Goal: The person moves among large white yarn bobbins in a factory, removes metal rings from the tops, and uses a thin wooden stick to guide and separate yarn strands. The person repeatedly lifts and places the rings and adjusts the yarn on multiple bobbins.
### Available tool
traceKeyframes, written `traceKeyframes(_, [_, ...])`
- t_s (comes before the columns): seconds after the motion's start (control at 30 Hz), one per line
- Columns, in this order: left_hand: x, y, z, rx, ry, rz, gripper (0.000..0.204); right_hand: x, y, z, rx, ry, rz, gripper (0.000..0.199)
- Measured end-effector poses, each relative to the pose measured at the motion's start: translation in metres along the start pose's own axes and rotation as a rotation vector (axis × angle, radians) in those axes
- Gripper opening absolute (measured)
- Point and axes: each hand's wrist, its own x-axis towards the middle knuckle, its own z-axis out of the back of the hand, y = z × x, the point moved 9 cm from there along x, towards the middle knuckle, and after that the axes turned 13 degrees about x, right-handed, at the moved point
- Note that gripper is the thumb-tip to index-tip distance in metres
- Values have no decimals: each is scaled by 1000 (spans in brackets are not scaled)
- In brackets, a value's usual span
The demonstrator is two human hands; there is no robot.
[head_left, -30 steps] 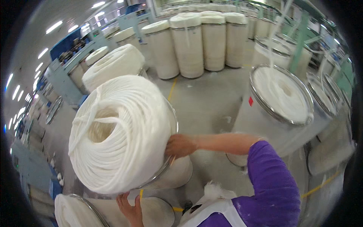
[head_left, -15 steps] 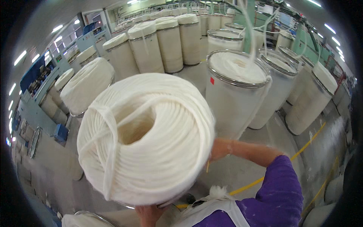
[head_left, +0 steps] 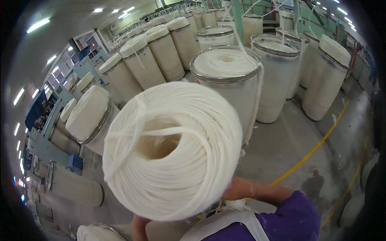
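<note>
Coil (head_left: 173,150) now nearer, fills view; my right hand (head_left: 237,188) at 4 o'clock steadies it, fingers hidden, grip unclear; left (head_left: 138,225) props underneath.

The big coil of white sliver (head_left: 171,150) filled the middle of my view, wound in thick soft rings around a hollow centre that faced up toward me. It was tilted, its top leaning my way, and one loose strand crossed over the hollow from the left. It bulged well past its container, hiding it, with tall cans standing behind it.
</note>
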Motion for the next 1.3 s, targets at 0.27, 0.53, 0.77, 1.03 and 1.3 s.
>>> traceKeyframes(0.27, [80, -26, -15, -217, 247, -95, 67, -43, 41, 7, -196, -102, -130, 30])
traceKeyframes(0.53, [175, -101, -57, -146, 497, -460, 65, -91, 35, -8, -63, -226, -671, 41])
traceKeyframes(0.77, [193, -244, -95, 243, 165, -1406, 59, -154, 33, 7, -355, -375, -849, 35])
traceKeyframes(1.03, [190, -364, -193, 471, -26, -1698, 29, -273, 27, 99, -444, -458, -1131, 30])
traceKeyframes(1.3, [194, -508, -318, 520, 20, -1644, 29, -432, 28, 223, -569, -519, -1422, 33])
